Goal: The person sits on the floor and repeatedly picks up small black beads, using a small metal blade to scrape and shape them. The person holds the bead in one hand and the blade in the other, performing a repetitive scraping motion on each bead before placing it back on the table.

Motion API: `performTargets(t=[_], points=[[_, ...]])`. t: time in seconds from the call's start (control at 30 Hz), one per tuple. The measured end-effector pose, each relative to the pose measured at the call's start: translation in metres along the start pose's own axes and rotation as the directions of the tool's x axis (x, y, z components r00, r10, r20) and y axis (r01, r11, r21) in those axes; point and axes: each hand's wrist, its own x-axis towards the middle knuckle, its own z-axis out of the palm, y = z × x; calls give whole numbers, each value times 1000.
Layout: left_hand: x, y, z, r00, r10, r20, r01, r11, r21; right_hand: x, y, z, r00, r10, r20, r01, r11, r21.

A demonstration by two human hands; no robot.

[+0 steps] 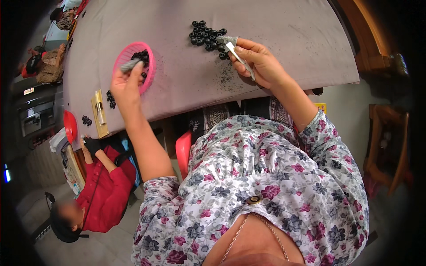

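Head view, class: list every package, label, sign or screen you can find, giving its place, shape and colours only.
Yellow tag: below the table edge beside the right forearm, small, squarish, mostly hidden.
Lit panel: far left, on a dark machine, small, pale rectangle.
Blue-white light: left rim, narrow glowing strip; may be a screen.
No packages are clearly visible.
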Motion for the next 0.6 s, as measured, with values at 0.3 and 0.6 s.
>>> performTargets(t=[0.3, 0.6], points=[[-41, -3, 95, 949, 210, 235, -265, 936, 232, -2, -3, -4, 999, -46, -26, 48, 996, 69], [-42, -5, 143, 882, 232, 411, -415, 795, 442, -2, -3, 2, 998, -50, -34, 51, 998, 24]])
